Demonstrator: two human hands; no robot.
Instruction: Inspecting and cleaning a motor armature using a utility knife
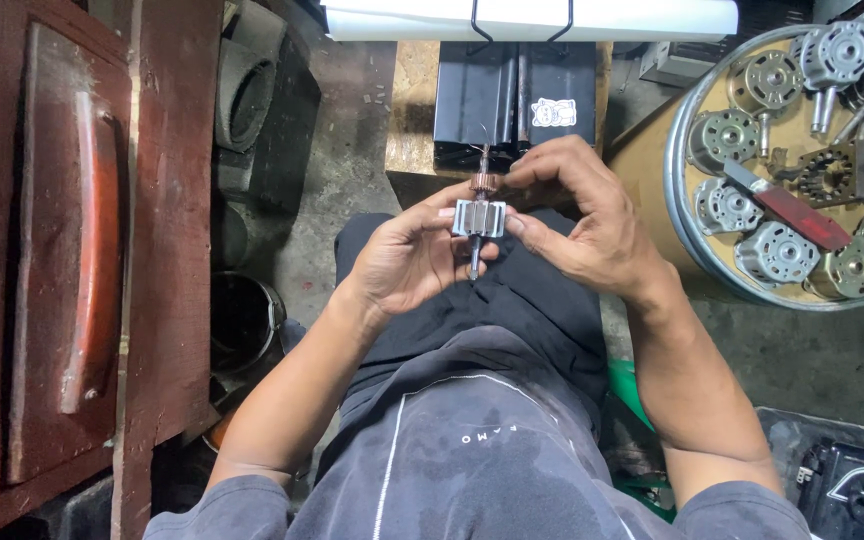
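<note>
Motor armature (478, 218), centre frame, gripped by left hand (407, 262) and right hand (582, 225) fingertips; winding seemingly bare, motor housings (782, 250) waiting at right.

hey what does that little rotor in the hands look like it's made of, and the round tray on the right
The rotor looks like metal: a grey slotted steel core, a dark shaft, and a reddish, copper-like collar at its top. Both the left hand and right hand hold it. The round tray has a shiny silvery rim, probably metal, and a tan base, perhaps wood or board.
</note>
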